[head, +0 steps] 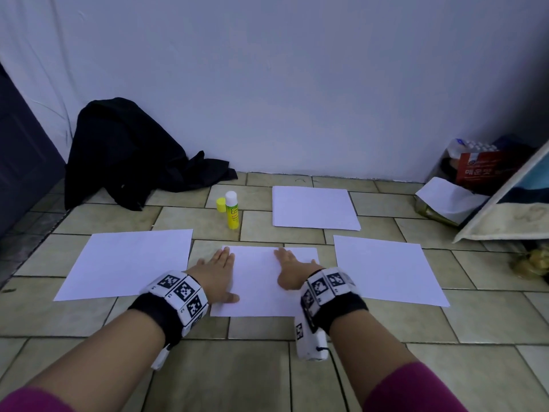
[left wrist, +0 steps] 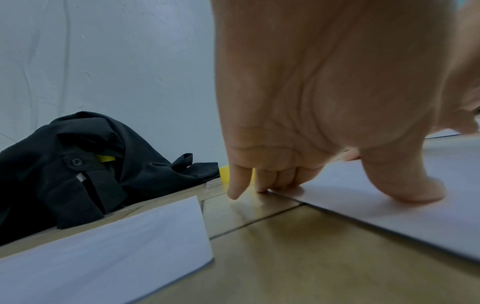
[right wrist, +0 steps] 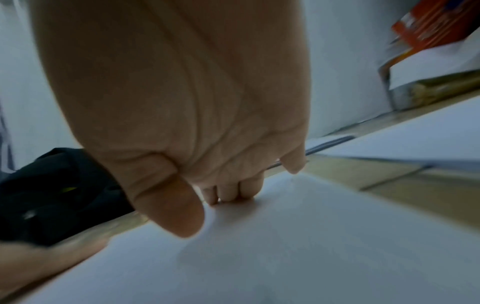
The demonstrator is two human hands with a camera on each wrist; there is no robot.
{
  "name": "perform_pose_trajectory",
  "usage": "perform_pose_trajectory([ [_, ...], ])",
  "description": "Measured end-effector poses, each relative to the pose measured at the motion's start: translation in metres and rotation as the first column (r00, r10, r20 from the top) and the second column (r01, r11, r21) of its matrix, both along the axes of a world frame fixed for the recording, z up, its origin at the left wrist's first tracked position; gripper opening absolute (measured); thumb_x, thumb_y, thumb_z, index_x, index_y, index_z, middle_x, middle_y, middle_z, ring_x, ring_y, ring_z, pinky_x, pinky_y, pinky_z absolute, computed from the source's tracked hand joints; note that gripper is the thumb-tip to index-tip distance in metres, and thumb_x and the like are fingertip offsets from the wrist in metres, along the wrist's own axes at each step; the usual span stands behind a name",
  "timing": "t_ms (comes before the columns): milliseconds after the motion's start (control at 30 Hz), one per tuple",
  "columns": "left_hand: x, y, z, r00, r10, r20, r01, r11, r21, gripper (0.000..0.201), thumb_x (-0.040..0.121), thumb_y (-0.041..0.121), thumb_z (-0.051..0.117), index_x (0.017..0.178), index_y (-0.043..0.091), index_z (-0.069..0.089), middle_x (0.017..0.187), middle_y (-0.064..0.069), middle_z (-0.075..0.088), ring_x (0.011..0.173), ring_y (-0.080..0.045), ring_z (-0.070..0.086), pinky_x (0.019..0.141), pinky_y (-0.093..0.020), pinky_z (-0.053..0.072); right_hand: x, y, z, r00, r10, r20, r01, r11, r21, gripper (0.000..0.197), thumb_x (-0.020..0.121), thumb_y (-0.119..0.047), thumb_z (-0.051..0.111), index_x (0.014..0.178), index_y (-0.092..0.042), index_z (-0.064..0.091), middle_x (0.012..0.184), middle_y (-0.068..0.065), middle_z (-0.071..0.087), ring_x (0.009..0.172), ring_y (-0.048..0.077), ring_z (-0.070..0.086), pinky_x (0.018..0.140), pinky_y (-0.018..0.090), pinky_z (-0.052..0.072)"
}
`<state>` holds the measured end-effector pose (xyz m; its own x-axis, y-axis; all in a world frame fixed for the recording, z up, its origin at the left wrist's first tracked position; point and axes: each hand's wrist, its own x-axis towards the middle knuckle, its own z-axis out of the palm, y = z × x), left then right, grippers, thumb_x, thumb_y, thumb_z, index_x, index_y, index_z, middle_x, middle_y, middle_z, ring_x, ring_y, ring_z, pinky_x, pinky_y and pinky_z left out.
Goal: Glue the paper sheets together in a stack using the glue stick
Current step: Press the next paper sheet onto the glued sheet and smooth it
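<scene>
left hand (head: 218,270): flat on the left edge of the middle sheet (head: 261,281), fingers straight, holding nothing. In the left wrist view the thumb (left wrist: 410,185) presses the paper and the little finger tip hangs off onto the floor (head: 267,367).
right hand (head: 292,270): also flat, on the right part of the same sheet, fingers straight and together, pressing down, nothing gripped.
glue stick (head: 231,214): standing upright on the tiles past the middle sheet's far left corner, well clear of both hands. Its yellow cap (head: 220,204) is off, just beside it.
other sheets: left sheet (head: 127,263), right sheet (head: 386,269), far sheet (head: 315,208), all lying apart.
background: black cloth (head: 130,153) by the wall, red box (head: 484,168) far right.
</scene>
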<state>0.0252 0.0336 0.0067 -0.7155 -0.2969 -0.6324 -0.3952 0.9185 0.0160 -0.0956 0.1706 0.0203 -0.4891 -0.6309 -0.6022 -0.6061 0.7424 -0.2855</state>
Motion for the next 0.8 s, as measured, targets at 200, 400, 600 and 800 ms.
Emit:
perform_pose_trajectory([
  [200,0.003,-0.001,0.006,0.999,-0.040,-0.014,0.040,0.999,0.011,0.097,0.095,0.052,0.045,0.148,0.000,-0.017,0.156,-0.015,-0.024,0.147,-0.025,-0.017,0.120,-0.046,0.005,-0.022,0.022,0.023,0.997,-0.076,0.019,0.073,0.991,0.116,0.064,0.100,-0.009,0.039,0.151,-0.004,0.001,0.161,0.008,-0.003,0.147,0.021,0.007,0.108,0.026,0.018],
  [400,0.006,0.001,0.014,0.998,-0.050,-0.037,0.047,0.995,-0.089,0.105,0.084,0.069,0.048,0.153,0.004,0.001,0.161,-0.012,-0.003,0.149,-0.023,0.004,0.119,-0.051,0.005,-0.009,0.018,0.005,0.987,-0.110,-0.119,0.116,0.993,0.037,0.082,0.086,-0.041,0.062,0.147,-0.006,0.019,0.154,0.013,0.017,0.136,0.030,0.031,0.104,0.042,0.040],
  [600,-0.008,0.023,0.018,0.948,-0.169,-0.269,0.112,0.970,-0.214,0.063,0.096,0.049,0.045,0.142,0.008,0.034,0.149,-0.007,0.032,0.133,-0.026,0.037,0.112,-0.045,0.024,0.022,0.002,-0.009,0.954,-0.066,-0.291,0.075,0.997,0.019,0.058,0.091,-0.031,0.052,0.140,-0.007,0.029,0.144,0.016,0.024,0.135,0.032,0.021,0.103,0.039,0.035],
  [800,-0.005,0.047,0.015,0.943,-0.200,-0.265,0.134,0.959,-0.249,0.026,0.098,0.018,0.041,0.122,0.010,0.048,0.126,-0.009,0.050,0.113,-0.027,0.053,0.077,-0.032,0.035,0.034,-0.020,-0.017,0.970,-0.156,-0.187,0.148,0.987,-0.055,0.063,0.096,-0.035,0.041,0.144,0.002,0.022,0.151,0.017,0.021,0.138,0.031,0.020,0.110,0.043,0.030],
])
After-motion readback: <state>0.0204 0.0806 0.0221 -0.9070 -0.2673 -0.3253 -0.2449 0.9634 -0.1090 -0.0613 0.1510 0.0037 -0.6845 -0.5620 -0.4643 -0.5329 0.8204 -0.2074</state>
